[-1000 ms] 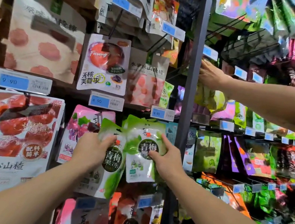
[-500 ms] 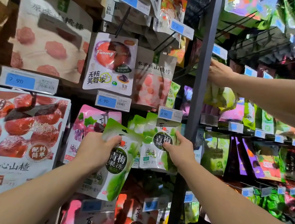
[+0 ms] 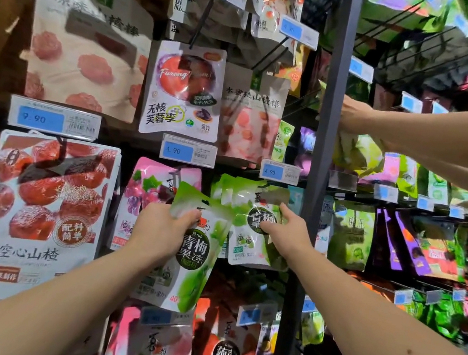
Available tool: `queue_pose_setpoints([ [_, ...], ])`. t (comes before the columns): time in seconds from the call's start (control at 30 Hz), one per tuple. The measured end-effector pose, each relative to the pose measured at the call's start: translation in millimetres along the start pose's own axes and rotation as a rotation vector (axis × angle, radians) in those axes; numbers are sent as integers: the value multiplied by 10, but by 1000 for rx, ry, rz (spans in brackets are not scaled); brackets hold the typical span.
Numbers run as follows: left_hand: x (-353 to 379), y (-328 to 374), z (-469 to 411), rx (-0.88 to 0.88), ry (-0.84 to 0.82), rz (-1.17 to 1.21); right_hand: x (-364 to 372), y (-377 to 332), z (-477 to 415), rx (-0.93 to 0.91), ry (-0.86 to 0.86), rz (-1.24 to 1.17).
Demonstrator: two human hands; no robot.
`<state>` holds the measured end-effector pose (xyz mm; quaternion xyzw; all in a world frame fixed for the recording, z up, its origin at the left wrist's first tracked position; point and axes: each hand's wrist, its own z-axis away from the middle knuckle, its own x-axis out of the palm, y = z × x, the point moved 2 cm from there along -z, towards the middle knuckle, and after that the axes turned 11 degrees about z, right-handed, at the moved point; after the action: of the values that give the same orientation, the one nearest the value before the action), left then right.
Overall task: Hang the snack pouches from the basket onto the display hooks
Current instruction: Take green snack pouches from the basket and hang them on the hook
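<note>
My left hand (image 3: 162, 232) grips a green plum-jelly pouch (image 3: 190, 260) near its top, tilted, in front of the rack. Just to its right, my right hand (image 3: 287, 233) pinches the front pouch of a row of matching green pouches (image 3: 251, 211) that hang on a display hook (image 3: 268, 188) under a 4.90 price tag (image 3: 279, 172). The hook itself is mostly hidden by the pouches. No basket is in view.
A dark upright post (image 3: 316, 192) divides the rack just right of my right hand. Another person's arm (image 3: 440, 135) reaches in from the right at upper shelf height. Pink grape pouches (image 3: 148, 193) and large red hawthorn bags (image 3: 41, 215) hang to the left.
The view has shifted slightly. My right hand has pushed the front green pouch back against the hanging row. My left hand keeps its grip on the loose pouch, which sits a little closer to the hook.
</note>
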<state>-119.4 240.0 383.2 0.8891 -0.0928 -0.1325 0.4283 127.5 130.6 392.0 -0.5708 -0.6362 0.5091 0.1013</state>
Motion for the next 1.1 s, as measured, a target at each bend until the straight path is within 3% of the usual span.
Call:
queue_pose_setpoints([
  [0.77,53,-46,54,-45,-3,-88,628,133,-334,77,22,406],
  [1.1,137,-23,125,-74,3,-18,513,145,434,-219,242,231],
])
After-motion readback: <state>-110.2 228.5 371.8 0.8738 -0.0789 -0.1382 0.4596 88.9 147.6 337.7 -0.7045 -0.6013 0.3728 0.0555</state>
